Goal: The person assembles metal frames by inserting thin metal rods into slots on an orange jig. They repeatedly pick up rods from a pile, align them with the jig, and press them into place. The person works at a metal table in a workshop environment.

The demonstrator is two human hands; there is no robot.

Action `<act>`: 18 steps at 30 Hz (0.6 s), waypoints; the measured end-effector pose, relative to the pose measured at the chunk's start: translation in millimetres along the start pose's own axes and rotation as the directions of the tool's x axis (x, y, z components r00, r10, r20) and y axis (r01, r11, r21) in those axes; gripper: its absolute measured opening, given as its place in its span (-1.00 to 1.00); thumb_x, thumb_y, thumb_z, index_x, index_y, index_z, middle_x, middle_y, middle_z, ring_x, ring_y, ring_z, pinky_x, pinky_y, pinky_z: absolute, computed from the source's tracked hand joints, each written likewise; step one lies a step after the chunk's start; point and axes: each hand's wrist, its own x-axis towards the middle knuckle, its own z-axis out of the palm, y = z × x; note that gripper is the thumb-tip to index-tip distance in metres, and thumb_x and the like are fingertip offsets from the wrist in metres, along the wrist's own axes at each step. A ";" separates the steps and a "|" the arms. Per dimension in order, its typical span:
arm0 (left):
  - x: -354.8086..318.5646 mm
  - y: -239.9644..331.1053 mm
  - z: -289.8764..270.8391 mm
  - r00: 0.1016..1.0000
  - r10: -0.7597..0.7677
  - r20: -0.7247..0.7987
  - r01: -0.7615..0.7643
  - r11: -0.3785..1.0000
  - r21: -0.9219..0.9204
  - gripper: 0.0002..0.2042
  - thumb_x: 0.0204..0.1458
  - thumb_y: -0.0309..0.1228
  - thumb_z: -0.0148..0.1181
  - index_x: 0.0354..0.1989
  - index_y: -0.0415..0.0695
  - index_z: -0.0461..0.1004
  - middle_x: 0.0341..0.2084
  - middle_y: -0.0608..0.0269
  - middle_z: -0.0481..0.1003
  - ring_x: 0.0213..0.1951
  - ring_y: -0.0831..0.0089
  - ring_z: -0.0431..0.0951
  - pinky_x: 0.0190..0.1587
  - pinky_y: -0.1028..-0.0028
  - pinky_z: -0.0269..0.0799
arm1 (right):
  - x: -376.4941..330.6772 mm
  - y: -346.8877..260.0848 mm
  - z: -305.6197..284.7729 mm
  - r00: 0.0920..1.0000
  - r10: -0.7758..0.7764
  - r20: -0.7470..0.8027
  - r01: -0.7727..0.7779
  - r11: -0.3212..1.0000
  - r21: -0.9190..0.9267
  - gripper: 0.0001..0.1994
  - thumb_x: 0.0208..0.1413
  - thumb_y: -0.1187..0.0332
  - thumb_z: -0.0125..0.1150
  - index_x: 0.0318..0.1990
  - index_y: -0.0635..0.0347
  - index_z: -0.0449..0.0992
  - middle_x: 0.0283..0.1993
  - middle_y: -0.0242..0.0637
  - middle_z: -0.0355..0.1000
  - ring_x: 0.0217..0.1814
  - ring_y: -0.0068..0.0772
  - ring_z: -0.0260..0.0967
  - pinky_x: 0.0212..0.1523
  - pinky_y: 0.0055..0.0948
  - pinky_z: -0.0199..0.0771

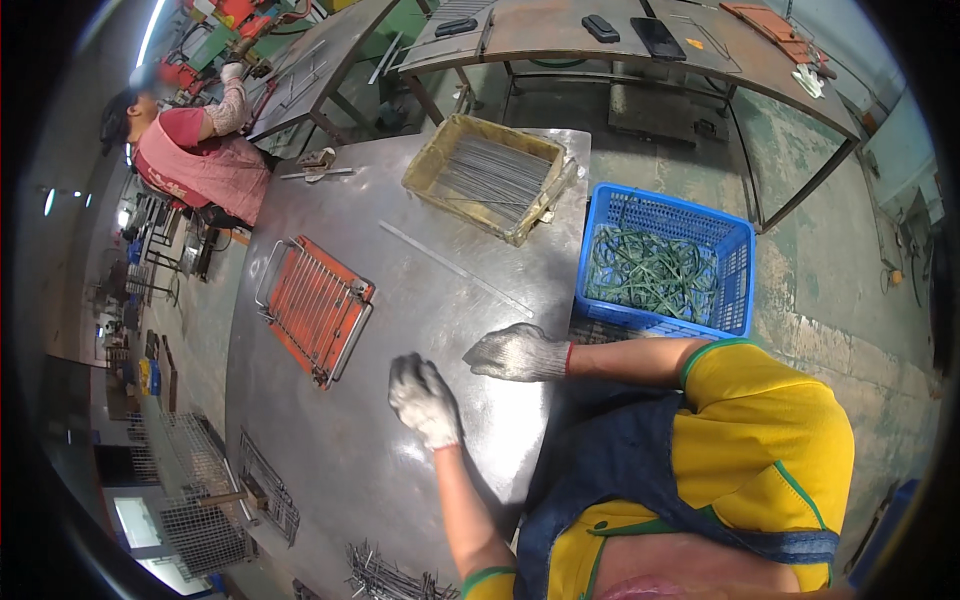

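Note:
Both my hands wear whitish knit gloves and are over the metal tabletop. My left hand is near the middle of the table, its fingers curled; whatever it may hold is hidden. To its right and slightly farther away, my right hand points left with its fingers pressed together, and I cannot see anything between them. Beyond the right hand a thin flat metal strip lies slantwise. Left of my hands sits an orange-red board carrying a wire rack of parallel metal rods.
A worn yellowish bin of thin metal rods stands at the table's far edge. Right of it is a blue crate with green strands. Metal pieces lie at the near edge, wire frames at left. Another person works far left.

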 end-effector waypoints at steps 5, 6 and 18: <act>-31.6 25.7 -40.9 0.986 -0.082 0.145 0.058 0.985 0.165 -0.82 0.02 -0.39 -0.01 -0.39 -0.22 0.49 -0.34 0.12 0.45 -0.21 0.22 0.43 0.10 0.16 0.11 | -3.5 1.5 -2.0 0.999 0.031 0.017 -0.031 0.999 0.024 -0.58 0.30 0.04 -0.14 0.02 0.15 0.48 0.03 -0.20 0.47 0.05 -0.20 0.44 0.02 -0.23 0.44; -36.7 22.0 -39.6 0.987 -0.089 0.136 0.067 0.985 0.161 -0.81 0.02 -0.39 -0.02 -0.39 -0.25 0.48 -0.34 0.09 0.44 -0.22 0.18 0.41 0.08 0.15 0.12 | -1.8 2.8 4.0 0.999 0.050 0.014 -0.050 0.999 -0.001 -0.58 0.32 0.03 -0.15 0.03 0.15 0.46 0.02 -0.18 0.47 0.06 -0.19 0.44 0.02 -0.22 0.44; -48.9 8.1 -31.2 0.999 -0.016 0.046 0.009 0.988 0.156 -0.78 0.04 -0.37 -0.07 -0.46 -0.30 0.40 -0.35 0.05 0.43 -0.21 0.09 0.37 -0.02 0.19 0.20 | 64.5 8.4 -20.7 0.992 0.124 0.014 -0.119 0.977 -0.178 -0.58 0.06 0.09 0.19 -0.09 0.27 0.39 -0.30 -0.03 0.45 -0.31 -0.01 0.50 -0.38 -0.09 0.50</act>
